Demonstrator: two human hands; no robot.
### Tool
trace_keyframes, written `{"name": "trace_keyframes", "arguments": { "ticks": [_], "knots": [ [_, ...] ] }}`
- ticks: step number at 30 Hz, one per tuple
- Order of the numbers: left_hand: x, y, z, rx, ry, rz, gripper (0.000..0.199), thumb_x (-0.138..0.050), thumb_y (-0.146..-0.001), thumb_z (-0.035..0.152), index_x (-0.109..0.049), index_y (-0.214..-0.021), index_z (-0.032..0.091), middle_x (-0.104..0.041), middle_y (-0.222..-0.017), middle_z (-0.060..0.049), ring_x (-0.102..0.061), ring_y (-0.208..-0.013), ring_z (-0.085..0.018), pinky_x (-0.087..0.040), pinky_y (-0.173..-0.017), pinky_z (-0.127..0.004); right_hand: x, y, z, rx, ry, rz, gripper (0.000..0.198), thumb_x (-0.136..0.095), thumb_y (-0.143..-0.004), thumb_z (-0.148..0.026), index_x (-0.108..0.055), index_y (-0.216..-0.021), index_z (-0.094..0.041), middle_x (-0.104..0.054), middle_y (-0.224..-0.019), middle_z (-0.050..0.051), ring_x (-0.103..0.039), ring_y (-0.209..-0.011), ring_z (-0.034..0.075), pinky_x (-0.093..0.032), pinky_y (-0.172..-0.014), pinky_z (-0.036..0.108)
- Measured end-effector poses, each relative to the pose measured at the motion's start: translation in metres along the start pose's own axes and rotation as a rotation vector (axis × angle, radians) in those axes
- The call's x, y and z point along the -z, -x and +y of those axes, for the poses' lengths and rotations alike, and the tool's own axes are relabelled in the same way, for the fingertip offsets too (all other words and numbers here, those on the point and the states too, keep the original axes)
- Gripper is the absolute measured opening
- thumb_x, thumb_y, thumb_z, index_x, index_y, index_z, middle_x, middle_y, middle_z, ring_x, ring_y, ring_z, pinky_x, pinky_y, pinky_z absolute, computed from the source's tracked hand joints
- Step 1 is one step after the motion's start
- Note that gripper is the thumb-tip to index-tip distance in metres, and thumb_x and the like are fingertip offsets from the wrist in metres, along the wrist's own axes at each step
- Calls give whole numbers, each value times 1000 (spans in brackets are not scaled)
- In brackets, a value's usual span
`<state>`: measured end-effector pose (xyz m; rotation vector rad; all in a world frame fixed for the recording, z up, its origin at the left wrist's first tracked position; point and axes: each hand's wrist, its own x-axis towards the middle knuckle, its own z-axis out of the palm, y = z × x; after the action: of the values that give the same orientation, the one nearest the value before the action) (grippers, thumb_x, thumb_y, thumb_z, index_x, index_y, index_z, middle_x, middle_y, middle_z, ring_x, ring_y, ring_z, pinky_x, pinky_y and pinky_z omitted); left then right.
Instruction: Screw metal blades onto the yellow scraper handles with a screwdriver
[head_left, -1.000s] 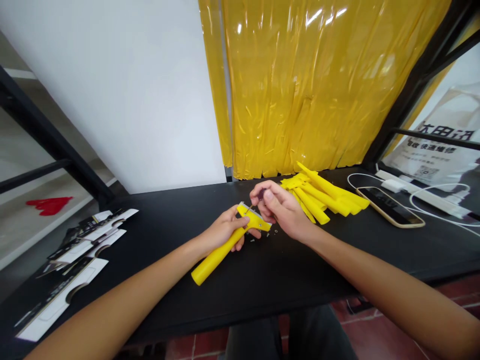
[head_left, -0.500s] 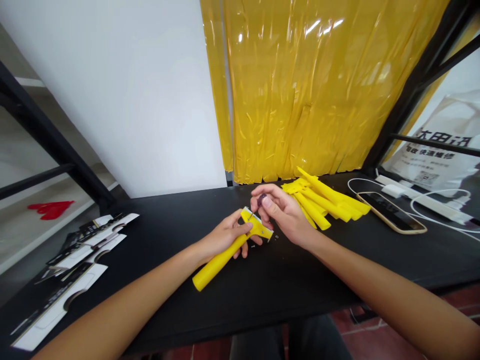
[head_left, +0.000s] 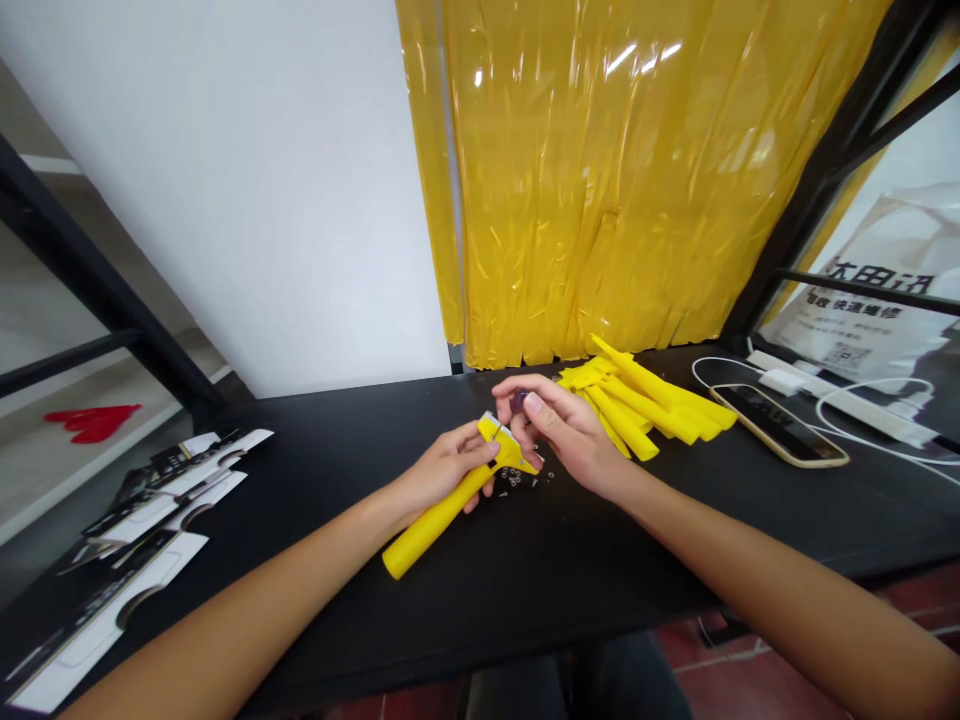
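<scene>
My left hand is closed round the neck of a yellow scraper, whose handle slants down to the left. Its wide head, with a pale strip along the edge, points up and right. Between the fingertips of my right hand is a small screwdriver with a dark purple handle. The thin shaft reaches down to the scraper's head; its tip is too small to make out. Small nuts and screws lie on the black table under and beside the head.
Several yellow scraper bodies are piled behind my right hand. A phone, white cables and a power strip lie at the right. Printed white-and-black cards are on the left. Yellow plastic strips hang behind the black table.
The scraper's head has tilted slightly and my left fingers have shifted beneath it, so more nuts and screws show. The screwdriver stays at the head. The view has shifted slightly.
</scene>
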<state>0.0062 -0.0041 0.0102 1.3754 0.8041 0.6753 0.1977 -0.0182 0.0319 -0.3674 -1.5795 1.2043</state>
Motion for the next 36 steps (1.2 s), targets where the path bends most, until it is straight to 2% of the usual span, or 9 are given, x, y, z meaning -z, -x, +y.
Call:
{"name": "trace_keyframes", "arguments": {
  "ticks": [7, 11, 15, 18, 21, 24, 29, 33, 36],
  "knots": [
    [-1, 0, 3, 17, 18, 16, 35, -67, -89, 38, -57, -113, 16, -66, -79, -3, -57, -48, -10, -44, -37, -20, -1, -3, 1, 56, -20, 54, 15, -61, -96, -33, -52, -100, -22, -64, -88, 0, -48, -50, 6, -44, -42, 19],
    [1, -1, 1, -16, 22, -3, 37, -68, -88, 36, -57, -117, 16, -67, -88, -6, -62, -56, -12, -46, -39, -20, 1, -2, -1, 41, 72, 9, 19, -54, -99, -35, -62, -107, -19, -65, -98, 5, -52, -53, 6, -46, -45, 22],
    [1, 0, 1, -20, 6, -7, 36, -67, -89, 35, -58, -119, 17, -67, -90, -6, -62, -57, -13, -47, -39, -20, 0, -1, -1, 19, 14, 25, 22, -55, -99, -36, -59, -113, -21, -61, -93, 2, -51, -53, 6, -47, -46, 21],
    [-1, 1, 2, -18, 19, 7, 37, -68, -88, 35, -58, -119, 17, -67, -91, -6, -61, -56, -12, -45, -38, -20, 0, -2, -1, -10, -37, 57, 22, -68, -91, -32, -54, -104, -23, -62, -84, -2, -49, -48, 6, -43, -42, 20],
    [-1, 1, 3, 5, 14, 23, 39, -69, -86, 35, -57, -119, 17, -67, -84, -4, -61, -54, -12, -45, -38, -20, 1, -2, -2, -10, 22, 35, 19, -69, -90, -34, -57, -98, -21, -68, -91, 3, -50, -49, 6, -44, -43, 21],
    [1, 1, 0, -13, 23, 6, 39, -70, -86, 35, -57, -118, 17, -66, -87, -5, -64, -59, -14, -47, -40, -21, 3, -1, -3, -6, 86, -15, 22, -58, -97, -38, -64, -107, -19, -67, -98, 6, -51, -53, 7, -47, -47, 23],
    [2, -1, -3, -37, 19, -20, 37, -68, -87, 34, -55, -118, 18, -64, -82, -3, -64, -60, -16, -48, -41, -22, 3, -1, -2, -22, -4, -20, 24, -57, -97, -39, -59, -114, -21, -60, -91, 1, -50, -55, 7, -46, -47, 22],
    [1, -1, -3, -29, 24, -7, 37, -69, -87, 34, -55, -116, 17, -63, -81, -3, -64, -60, -16, -48, -40, -22, 1, -2, -1, -33, -46, 13, 22, -66, -92, -37, -52, -101, -22, -63, -86, -1, -48, -50, 6, -43, -44, 20],
    [1, -1, -3, -37, 24, -15, 37, -68, -87, 32, -55, -119, 17, -65, -88, -6, -64, -60, -15, -49, -40, -22, 1, -2, -3, -7, 57, 23, 19, -63, -94, -37, -59, -99, -19, -67, -93, 4, -50, -51, 7, -44, -44, 21]
  ]
}}
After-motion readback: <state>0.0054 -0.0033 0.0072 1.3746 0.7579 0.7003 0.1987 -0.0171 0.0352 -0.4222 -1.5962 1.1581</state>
